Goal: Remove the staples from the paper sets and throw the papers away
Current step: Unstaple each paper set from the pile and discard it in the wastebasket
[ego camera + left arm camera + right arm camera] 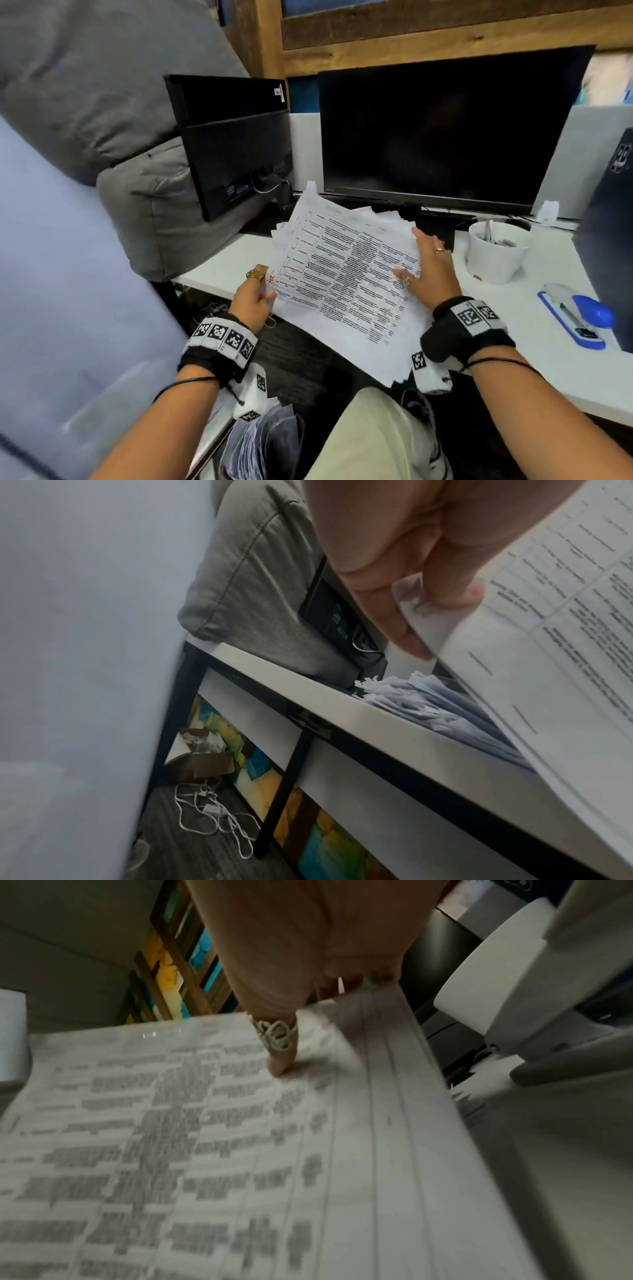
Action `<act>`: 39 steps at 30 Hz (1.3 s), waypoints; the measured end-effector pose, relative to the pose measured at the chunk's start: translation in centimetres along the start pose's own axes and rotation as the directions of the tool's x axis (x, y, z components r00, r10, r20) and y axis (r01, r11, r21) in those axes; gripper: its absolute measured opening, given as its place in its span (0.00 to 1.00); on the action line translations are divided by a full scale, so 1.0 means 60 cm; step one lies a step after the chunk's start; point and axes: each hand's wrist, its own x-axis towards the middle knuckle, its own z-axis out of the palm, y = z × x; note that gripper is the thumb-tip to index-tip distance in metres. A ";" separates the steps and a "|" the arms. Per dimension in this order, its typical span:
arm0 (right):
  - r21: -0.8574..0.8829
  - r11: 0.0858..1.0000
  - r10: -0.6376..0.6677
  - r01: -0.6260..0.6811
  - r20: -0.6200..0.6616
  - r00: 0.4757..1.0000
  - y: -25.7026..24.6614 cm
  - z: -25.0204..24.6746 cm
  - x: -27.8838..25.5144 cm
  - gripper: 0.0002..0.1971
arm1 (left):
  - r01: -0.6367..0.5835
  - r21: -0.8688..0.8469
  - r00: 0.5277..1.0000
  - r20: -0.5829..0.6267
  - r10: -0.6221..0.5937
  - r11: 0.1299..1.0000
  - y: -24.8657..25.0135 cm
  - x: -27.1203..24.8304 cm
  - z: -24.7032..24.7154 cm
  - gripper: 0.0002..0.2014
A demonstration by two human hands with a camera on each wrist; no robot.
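Thick paper stack point(346, 274) printed with dense tables, edges fanned and ragged, overhanging the table point(219, 270). Pinched by left hand point(253, 298), right hand point(428, 270) gripping the opposite edge.

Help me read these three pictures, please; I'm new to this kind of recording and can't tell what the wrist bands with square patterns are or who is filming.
No machine here: a person at a desk wears three cameras. The big picture comes from the head, looking down at both arms. The patterned bands hold a camera on each wrist, giving the two close, blurry pictures along the fingers.

The left hand pinches the corner of a printed paper set; the left wrist view shows fingers curled on that corner. The right hand lies on the sheets' other side, thumb pressing on top.

On the desk: more loose papers underneath, a dark monitor, a white cup and a blue stapler.
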 end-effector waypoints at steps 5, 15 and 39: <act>0.169 0.984 0.069 -0.059 -0.055 0.996 0.013 0.006 0.008 0.12 | 0.028 0.132 0.999 -0.045 -0.022 0.991 0.028 -0.022 -0.028 0.24; 0.140 0.927 -0.344 0.348 -0.053 0.938 -0.064 0.008 -0.079 0.05 | -0.358 0.674 0.927 0.175 0.330 0.646 0.164 -0.075 -0.036 0.32; 0.035 0.803 0.568 -0.595 0.260 0.781 0.065 -0.066 -0.070 0.33 | -0.537 0.660 0.835 0.327 0.443 0.525 0.206 -0.120 -0.013 0.17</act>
